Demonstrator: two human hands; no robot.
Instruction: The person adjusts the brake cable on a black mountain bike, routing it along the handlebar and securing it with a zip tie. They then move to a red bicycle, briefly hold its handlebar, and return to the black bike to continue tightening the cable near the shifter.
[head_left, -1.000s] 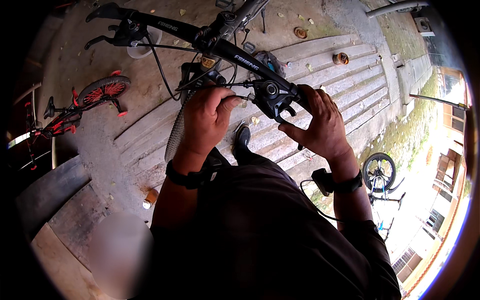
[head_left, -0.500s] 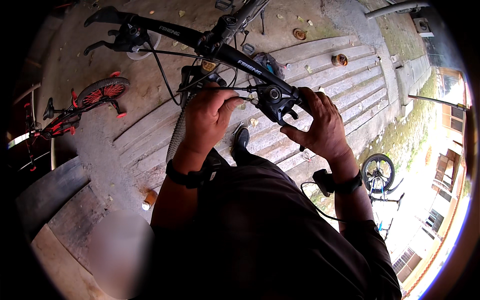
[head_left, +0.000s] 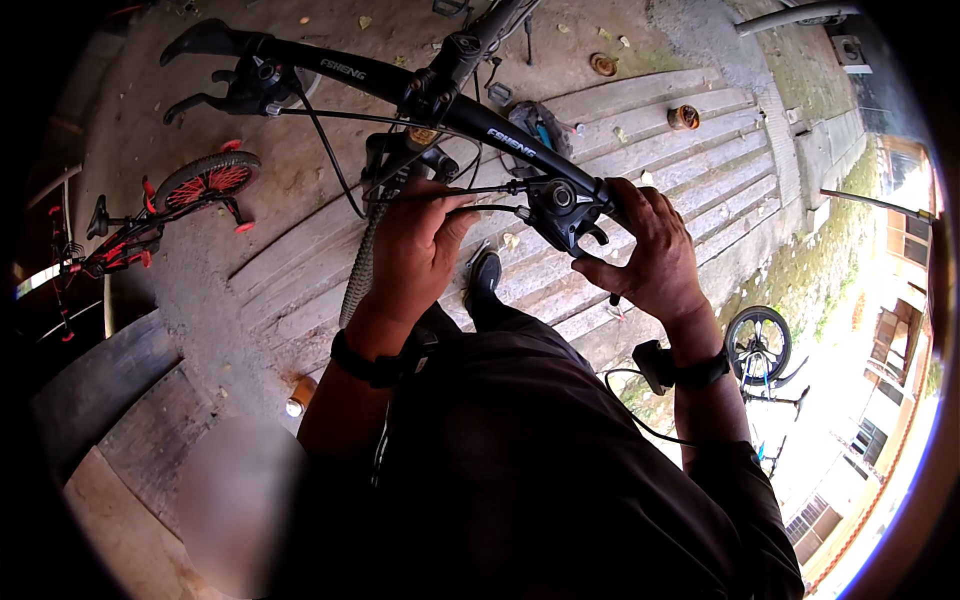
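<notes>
A black bicycle handlebar (head_left: 355, 72) crosses in front of me, sloping down toward its right end. My right hand (head_left: 655, 250) is wrapped round that end, with the thumb at a small lever under the black shifter and brake lever unit (head_left: 562, 208). Pinched between thumb and fingers, a black cable (head_left: 490, 207) runs from my left hand (head_left: 412, 255) to the unit's side. A second cable passes just above it. The fingertips of my left hand are partly hidden. At the bar's left end sits a matching brake lever unit (head_left: 262, 78).
Below the bar is the front tyre (head_left: 358, 265), close to my shoe (head_left: 485, 272). A red and black bicycle (head_left: 190, 195) lies at the left, and another bicycle (head_left: 757, 345) at the right. A rusty can (head_left: 684, 117) and a dark bag (head_left: 535, 135) rest on the slabs.
The black cable's outer casing now meets the shifter unit, where a stretch of bare wire showed before. The handlebar's right end has shifted slightly right and down, with my right hand.
</notes>
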